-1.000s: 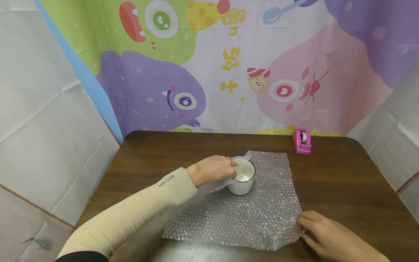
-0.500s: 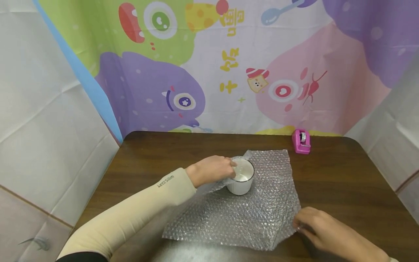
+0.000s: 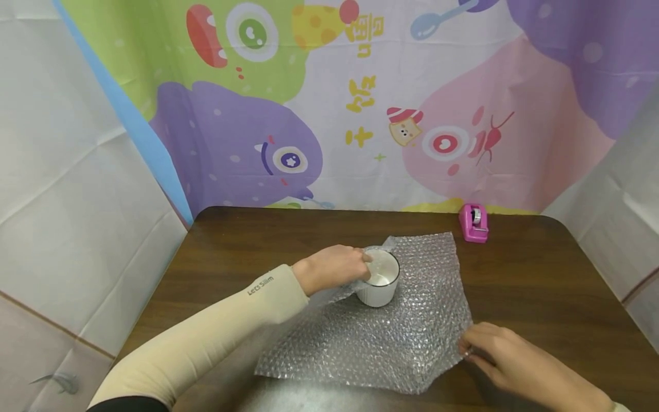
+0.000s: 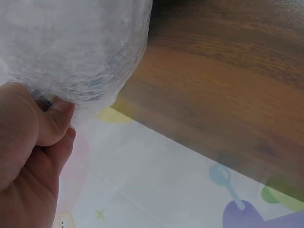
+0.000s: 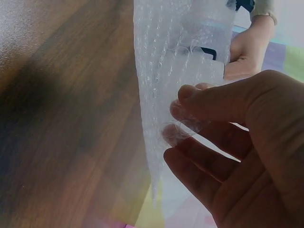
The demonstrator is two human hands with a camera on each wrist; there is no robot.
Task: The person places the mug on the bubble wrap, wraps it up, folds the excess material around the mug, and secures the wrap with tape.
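A white ribbed cup (image 3: pixel 378 294) with a dark rim stands upright on a sheet of clear bubble wrap (image 3: pixel 370 349). My left hand (image 3: pixel 334 268) pinches the wrap's left part against the cup's rim, with fingertips over the rim. In the left wrist view, the bubble wrap (image 4: pixel 85 47) bulges around the cup beside the curled thumb and fingers of my left hand (image 4: pixel 33 142). At the sheet's near right corner, my right hand (image 3: pixel 520 357) pinches its edge. The right wrist view shows the bubble wrap (image 5: pixel 161 38) raised between thumb and fingers of my right hand (image 5: pixel 256 123).
A pink tape dispenser (image 3: pixel 475 223) stands at the back right of the dark wooden table (image 3: pixel 535 274). Behind the table hangs a cartoon-print curtain (image 3: pixel 334 114). Pale walls (image 3: pixel 77 171) border both sides.
My right hand has shifted a little left and away from me, carrying the sheet's right edge with it. The left hand and the cup have stayed in place.
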